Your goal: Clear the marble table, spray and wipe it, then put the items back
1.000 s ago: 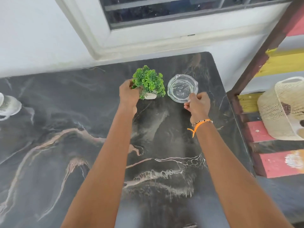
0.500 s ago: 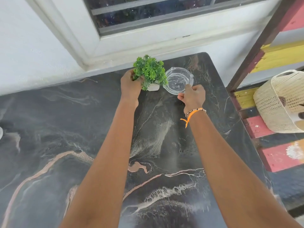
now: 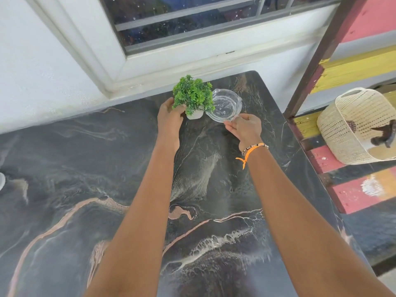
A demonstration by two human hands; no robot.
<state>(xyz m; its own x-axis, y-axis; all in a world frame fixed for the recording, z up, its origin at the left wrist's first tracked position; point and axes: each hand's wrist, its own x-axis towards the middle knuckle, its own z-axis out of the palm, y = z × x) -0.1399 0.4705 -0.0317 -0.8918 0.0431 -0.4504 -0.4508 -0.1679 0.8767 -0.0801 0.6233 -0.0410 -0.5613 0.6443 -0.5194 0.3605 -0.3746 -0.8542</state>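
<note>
The marble table (image 3: pixel 85 189) is dark, glossy stone with pale and copper-toned veining; most of its visible surface is bare. Judged from this, either clearing is under way or items are being returned; which stage applies cannot be determined, and no spray bottle or cloth is in view.

The left hand (image 3: pixel 170 118) wraps its fingers around the small potted plant (image 3: pixel 194 97), which has dense green plastic-looking foliage in a white pot and stands near the table's far edge. Just beside it, touching or nearly so, sits the glass dish (image 3: pixel 226 105), round, clear and ridged at the rim. The right hand (image 3: pixel 244 127) pinches its near rim with fingers narrowly closed.

At far right, a woven basket (image 3: pixel 353 125) rests on a painted shelf.
</note>
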